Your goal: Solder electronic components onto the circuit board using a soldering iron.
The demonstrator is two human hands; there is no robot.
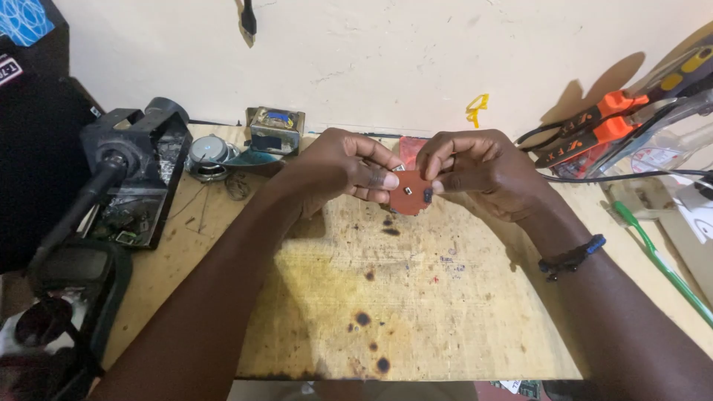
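Small reddish-brown circuit board point(410, 194) held in the air above the far edge of the scorched wooden board point(401, 297), between both hands. Left hand point(338, 167) fingers pinching the circuit board's left edge, thumb pressed on top. Right hand point(479, 167) fingers pinching the right edge beside a small dark component point(428, 194).

Risks: thin edge grip only, so could slip and drop onto the wooden board; thumb pressure near the dark component could bend or loosen it.

Room: wide open surface on the wooden board nearer than the circuit board. Left of the wooden board, crowded: black open case point(137, 174), speaker point(208, 154), transformer point(275, 131). Right of it, orange-handled tools point(594, 128) and black cables point(624, 175) close to the right wrist, snag likely on outward moves. Bench point(186, 245) edge close at the near side.
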